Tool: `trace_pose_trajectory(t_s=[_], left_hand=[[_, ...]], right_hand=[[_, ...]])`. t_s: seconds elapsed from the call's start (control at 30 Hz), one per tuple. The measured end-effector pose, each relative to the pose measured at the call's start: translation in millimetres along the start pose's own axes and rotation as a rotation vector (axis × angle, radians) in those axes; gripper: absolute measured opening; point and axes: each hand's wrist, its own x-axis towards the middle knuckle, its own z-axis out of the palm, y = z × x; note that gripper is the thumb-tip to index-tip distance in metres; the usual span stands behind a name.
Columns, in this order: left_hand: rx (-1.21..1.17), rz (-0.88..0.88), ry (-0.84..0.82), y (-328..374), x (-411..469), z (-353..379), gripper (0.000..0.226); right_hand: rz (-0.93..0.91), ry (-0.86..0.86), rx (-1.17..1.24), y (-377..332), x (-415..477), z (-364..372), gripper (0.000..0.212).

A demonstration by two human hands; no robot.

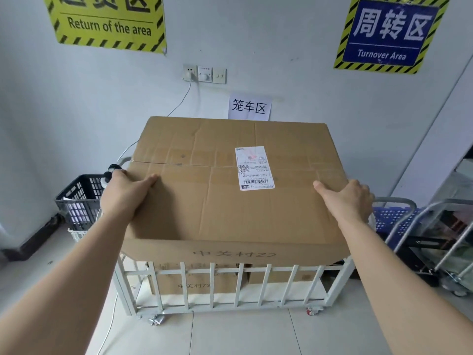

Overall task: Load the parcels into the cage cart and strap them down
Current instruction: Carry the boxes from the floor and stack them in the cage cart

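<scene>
Though creased, brown carton point(230, 213) bears white label point(254, 168).

Left hand point(125, 193) bare, right hand point(348, 198) bare. Both forearms point(76, 265) bare along whole visible length. Thumbs point(151, 179) in view, other fingers hidden.

Two bare forearms reach forward from the lower corners, spread wide apart. The left hand point(128, 194) clasps the left top edge of a large brown cardboard box point(230, 216), thumb flat on top, fingers wrapped down the side out of sight. The right hand point(349, 198) mirrors this on the right edge.
</scene>
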Motion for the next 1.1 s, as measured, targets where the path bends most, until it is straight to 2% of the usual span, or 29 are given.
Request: trace_pose_trajectory(t_s=[0.3, 0.47, 0.67, 1.1], left_hand=[[-0.043, -0.031, 0.026, 33.8, 78.4, 67.7, 0.075], [-0.015, -0.054, 0.031, 56.3, 115.5, 126.6, 0.065], [0.036, -0.085, -0.008, 70.5, 152.7, 203.8, 0.069], [0.129, -0.148, -0.250, 88.0, 231.5, 376.3, 0.066]], right_hand=[[-0.035, -0.034, 0.031, -40.4, 97.4, 69.9, 0.087], [-0.028, -0.072, 0.034, -46.7, 162.4, 110.3, 0.089], [-0.003, -0.116, -0.024, -39.7, 232.1, 152.1, 0.089], [0.161, -0.190, -0.228, 1.0, 354.2, 246.9, 0.085]])
